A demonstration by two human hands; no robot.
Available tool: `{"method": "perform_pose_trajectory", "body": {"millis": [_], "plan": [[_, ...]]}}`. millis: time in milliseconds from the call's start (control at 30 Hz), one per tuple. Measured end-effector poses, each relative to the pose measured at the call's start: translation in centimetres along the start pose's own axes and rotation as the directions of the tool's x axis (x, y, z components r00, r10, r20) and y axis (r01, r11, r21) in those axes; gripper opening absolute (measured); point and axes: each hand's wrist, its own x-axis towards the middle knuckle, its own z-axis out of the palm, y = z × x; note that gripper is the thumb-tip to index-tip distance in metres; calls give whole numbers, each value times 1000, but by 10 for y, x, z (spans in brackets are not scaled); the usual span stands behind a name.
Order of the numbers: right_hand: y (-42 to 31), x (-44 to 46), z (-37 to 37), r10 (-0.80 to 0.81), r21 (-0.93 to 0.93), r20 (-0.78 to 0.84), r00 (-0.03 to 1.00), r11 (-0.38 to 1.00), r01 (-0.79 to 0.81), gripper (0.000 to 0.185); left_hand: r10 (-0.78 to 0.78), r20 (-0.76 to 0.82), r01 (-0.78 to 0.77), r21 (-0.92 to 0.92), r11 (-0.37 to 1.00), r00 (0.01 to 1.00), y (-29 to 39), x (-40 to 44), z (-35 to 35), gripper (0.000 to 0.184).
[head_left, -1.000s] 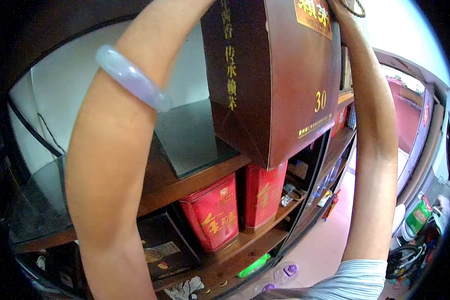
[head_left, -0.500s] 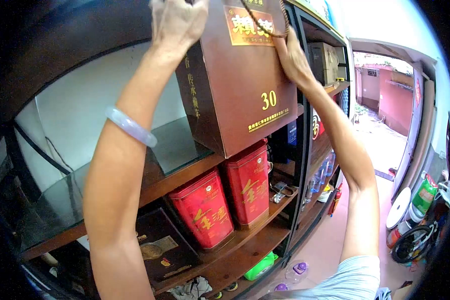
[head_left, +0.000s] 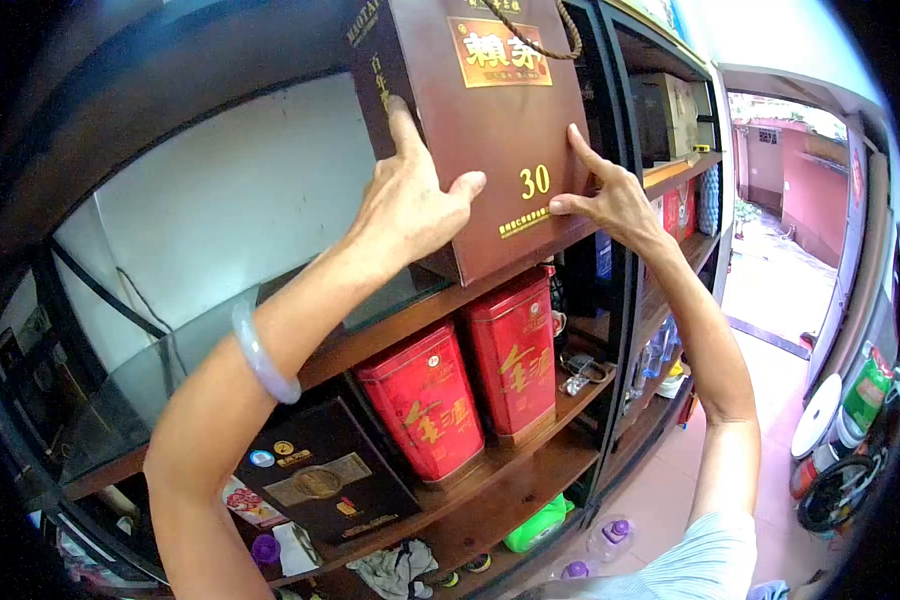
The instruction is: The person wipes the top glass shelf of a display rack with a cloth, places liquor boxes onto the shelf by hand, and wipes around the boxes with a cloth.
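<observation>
A tall brown gift bag (head_left: 495, 130) with gold lettering, the number 30 and a rope handle (head_left: 530, 40) stands on the upper wooden shelf (head_left: 390, 340). My left hand (head_left: 410, 195), with a pale bangle (head_left: 262, 352) on that forearm, is against the bag's left edge, index finger along the side and thumb on the front. On the right edge rests my right hand (head_left: 610, 195), thumb and index finger spread on the front. Both hands have their fingers apart. The top of the bag is cut off by the frame.
Two red tins (head_left: 425, 405) and a dark box (head_left: 325, 475) sit on the shelf below. Lower down are a grey cloth (head_left: 395, 570) and a green item (head_left: 538, 523). Plastic bottles (head_left: 610, 538) stand on the floor. A doorway (head_left: 770, 230) opens at right.
Both hands have moved down from the bag's upper part to its lower sides. The bag sits a little lower, and its rope handle hangs loose.
</observation>
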Motion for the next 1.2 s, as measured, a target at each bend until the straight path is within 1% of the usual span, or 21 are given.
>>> {"method": "perform_pose_trajectory", "body": {"millis": [33, 67, 133, 200, 300, 367, 467, 533, 667, 767, 833, 867, 967, 1000, 1100, 1200], "plan": [[1, 4, 4, 14, -27, 2, 1000, 1000, -14, 103, -12, 12, 12, 4, 1000, 1000, -5, 5, 5, 95], [1, 10, 5, 114, 23, 89, 989, 993, -117, 105, -17, 12, 17, 6, 1000, 1000, -13, 12, 11, 96], [17, 20, 22, 78, -61, 65, 995, 995, -74, 103, -25, 17, 25, 6, 1000, 1000, -33, 26, 25, 97], [31, 31, 39, 55, -137, 57, 997, 989, -46, 103, -84, 37, 82, 54, 995, 996, -41, 38, 40, 98], [41, 48, 48, 145, -116, 175, 974, 985, -126, 102, -186, 88, 172, 144, 974, 979, -46, 54, 48, 100], [46, 53, 57, 117, -117, 177, 977, 988, -97, 104, -232, 114, 210, 178, 961, 966, -52, 61, 51, 100], [54, 61, 66, 99, -133, 214, 972, 989, -72, 106, -171, 67, 156, 191, 969, 983, -77, 70, 65, 100], [55, 67, 68, 111, -156, 265, 958, 985, -71, 106, -257, 177, 230, 161, 960, 950, -67, 71, 56, 99], [66, 74, 82, 87, -170, 258, 962, 984, -43, 105, -364, 311, 367, 51, 929, 878, -61, 78, 52, 101], [74, 75, 89, 60, -154, 221, 973, 988, -26, 104, -361, 276, 367, 30, 930, 891, -74, 82, 56, 100], [76, 74, 91, 41, -157, 215, 976, 988, -7, 103, -369, 300, 387, -1, 922, 880, -78, 84, 57, 98], [76, 74, 89, 63, -131, 235, 970, 991, -33, 102, -372, 311, 397, -19, 918, 874, -79, 83, 56, 97], [71, 73, 88, 92, -153, 235, 968, 987, -56, 101, -403, 297, 418, 13, 908, 866, -75, 82, 58, 94], [71, 73, 88, 110, -112, 243, 964, 990, -85, 100, -382, 295, 393, 26, 919, 876, -77, 84, 59, 95], [70, 72, 85, 107, -126, 244, 964, 989, -78, 99, -380, 275, 396, -2, 918, 883, -80, 83, 62, 97], [73, 70, 87, 73, -107, 211, 975, 993, -51, 97, -408, 230, 395, 102, 913, 884, -81, 87, 66, 99]]}}
